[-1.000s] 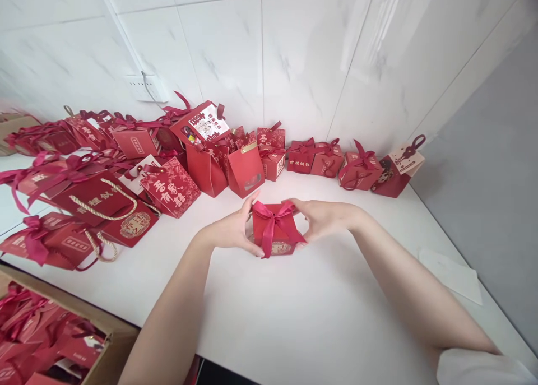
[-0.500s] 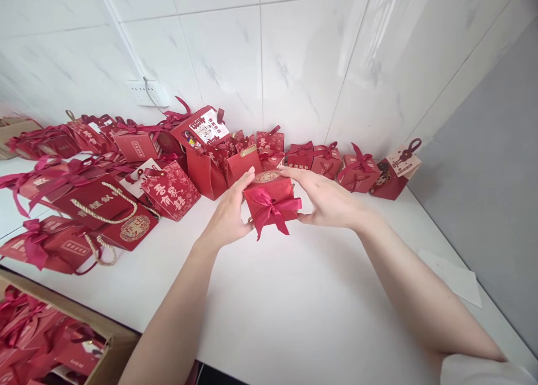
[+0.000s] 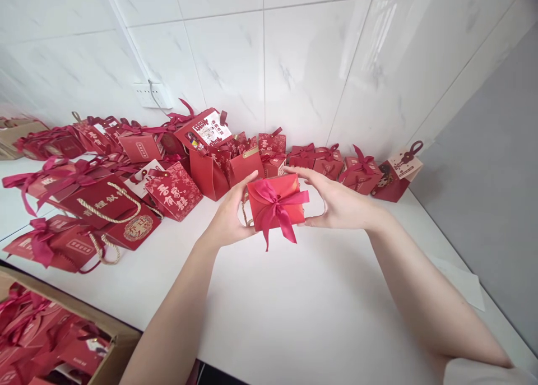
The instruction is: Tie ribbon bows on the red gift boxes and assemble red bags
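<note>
Box (image 3: 277, 201) between left grip (image 3: 230, 216) and right grip (image 3: 342, 203)

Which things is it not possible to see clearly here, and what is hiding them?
Head view:
- Far side of the held red box: hidden by the box itself.
- Some fingers of the left hand: hidden behind it.
- Cardboard carton: cut off by left and bottom edges.
- Cream panel's smallest print: too small.

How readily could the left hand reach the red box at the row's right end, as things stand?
Probably not readily: the left hand grips a bow-tied box, and the right hand lies between the left hand and the red box.
</note>
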Tool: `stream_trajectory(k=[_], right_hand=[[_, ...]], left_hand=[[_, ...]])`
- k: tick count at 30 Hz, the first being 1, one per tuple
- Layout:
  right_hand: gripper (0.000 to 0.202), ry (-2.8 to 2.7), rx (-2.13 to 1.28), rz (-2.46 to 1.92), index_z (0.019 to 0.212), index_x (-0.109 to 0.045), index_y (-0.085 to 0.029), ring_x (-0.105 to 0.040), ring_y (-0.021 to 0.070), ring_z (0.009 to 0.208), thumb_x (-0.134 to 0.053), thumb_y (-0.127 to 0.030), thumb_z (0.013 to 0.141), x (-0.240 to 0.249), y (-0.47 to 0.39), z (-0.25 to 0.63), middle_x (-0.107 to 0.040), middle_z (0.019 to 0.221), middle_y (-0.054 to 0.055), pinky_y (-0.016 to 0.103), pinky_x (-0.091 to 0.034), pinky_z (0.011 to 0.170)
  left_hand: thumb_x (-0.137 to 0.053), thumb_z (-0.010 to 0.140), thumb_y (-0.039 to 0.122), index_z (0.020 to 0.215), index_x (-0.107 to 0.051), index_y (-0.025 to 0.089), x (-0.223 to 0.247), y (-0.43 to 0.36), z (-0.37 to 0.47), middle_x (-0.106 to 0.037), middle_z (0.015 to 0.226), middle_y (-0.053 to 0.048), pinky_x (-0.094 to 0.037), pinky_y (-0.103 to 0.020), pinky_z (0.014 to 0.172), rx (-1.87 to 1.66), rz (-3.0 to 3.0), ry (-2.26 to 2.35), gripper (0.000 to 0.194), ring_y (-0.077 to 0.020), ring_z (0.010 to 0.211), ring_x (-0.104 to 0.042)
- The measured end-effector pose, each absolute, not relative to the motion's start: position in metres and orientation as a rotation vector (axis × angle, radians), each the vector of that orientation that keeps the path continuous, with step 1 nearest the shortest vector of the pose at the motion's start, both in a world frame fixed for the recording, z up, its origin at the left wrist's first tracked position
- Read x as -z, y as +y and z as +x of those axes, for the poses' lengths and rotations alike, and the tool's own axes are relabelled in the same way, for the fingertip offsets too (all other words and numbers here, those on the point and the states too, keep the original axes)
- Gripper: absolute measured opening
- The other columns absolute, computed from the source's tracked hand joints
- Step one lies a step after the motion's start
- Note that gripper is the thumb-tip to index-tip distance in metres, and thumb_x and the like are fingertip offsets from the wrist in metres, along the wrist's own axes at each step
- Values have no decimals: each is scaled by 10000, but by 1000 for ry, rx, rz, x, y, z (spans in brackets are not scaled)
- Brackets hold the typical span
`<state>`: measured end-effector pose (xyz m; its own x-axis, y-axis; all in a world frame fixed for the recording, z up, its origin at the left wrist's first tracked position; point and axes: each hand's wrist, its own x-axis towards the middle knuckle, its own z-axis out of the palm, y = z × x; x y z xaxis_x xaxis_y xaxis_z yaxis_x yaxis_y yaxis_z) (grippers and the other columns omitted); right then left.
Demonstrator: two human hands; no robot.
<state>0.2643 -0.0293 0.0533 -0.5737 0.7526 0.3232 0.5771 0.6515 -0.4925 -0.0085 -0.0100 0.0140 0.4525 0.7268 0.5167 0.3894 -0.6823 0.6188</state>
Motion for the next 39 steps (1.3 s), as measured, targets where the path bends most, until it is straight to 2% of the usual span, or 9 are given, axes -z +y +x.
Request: stream_trajectory(k=[11, 17, 24, 31, 33, 35, 39], right_hand=[[1002, -2367, -424, -1082, 1526, -183, -374, -405, 320, 1393, -779, -430, 723, -56, -30, 266, -321, 1579, 30, 501, -412, 1108], [978, -2371, -374, -1127, 1514, -230, -367, -429, 334, 1373, -786, -444, 713, -56, -30, 267, -364, 1553, 41, 504, -448, 1078], [1004, -2362, -355, -1091, 1513, -229, -387, -445, 335, 1359, -806, -442, 693, -52, -28, 268, -390, 1534, 23, 518, -466, 1066], [984, -2337, -393, -1096, 1511, -232, -394, -420, 338, 1375, -790, -471, 704, -56, -30, 266, -358, 1552, 18, 515, -448, 1077], [977, -2336, -461, -1114, 1500, -256, -372, -442, 334, 1357, -789, -496, 691, -54, -28, 264, -386, 1533, 37, 503, -440, 1078], [975, -2381, -620, -1166, 1487, -285, -331, -490, 324, 1313, -785, -535, 676, -49, -25, 264, -469, 1468, 67, 476, -448, 1061], [1015, -2516, -1062, -1501, 1503, -275, -264, -587, 325, 1187, -782, -525, 664, -37, -17, 271, -579, 1346, 121, 406, -535, 887]], left_hand=[[-841, 656, 396, 1521, -266, 260, -12, -10, -9, -336, 1564, -121, -324, -431, 1181, -1078, 2304, 975, 1048, -322, 1422, -363], [-847, 653, 411, 1534, -199, 264, -7, -7, -10, -292, 1585, -131, -329, -436, 1176, -1085, 2300, 926, 1104, -322, 1440, -332], [-861, 637, 361, 1485, -283, 258, -6, -6, -9, -410, 1504, -144, -401, -447, 1120, -1123, 2274, 951, 1032, -308, 1282, -523], [-849, 632, 293, 1443, -337, 242, -6, -3, -10, -464, 1449, -121, -392, -418, 1127, -1162, 2274, 986, 961, -303, 1304, -498], [-854, 619, 293, 1451, -332, 247, -7, -3, -13, -455, 1459, -118, -375, -437, 1138, -1067, 2247, 1012, 984, -315, 1320, -480], [-853, 621, 313, 1469, -321, 261, -9, -2, -19, -439, 1479, -113, -355, -464, 1147, -814, 2204, 996, 1003, -323, 1343, -457], [-820, 670, 359, 1509, -283, 317, -14, 0, -45, -388, 1531, -102, -342, -513, 1144, -242, 2081, 894, 997, -325, 1391, -406]])
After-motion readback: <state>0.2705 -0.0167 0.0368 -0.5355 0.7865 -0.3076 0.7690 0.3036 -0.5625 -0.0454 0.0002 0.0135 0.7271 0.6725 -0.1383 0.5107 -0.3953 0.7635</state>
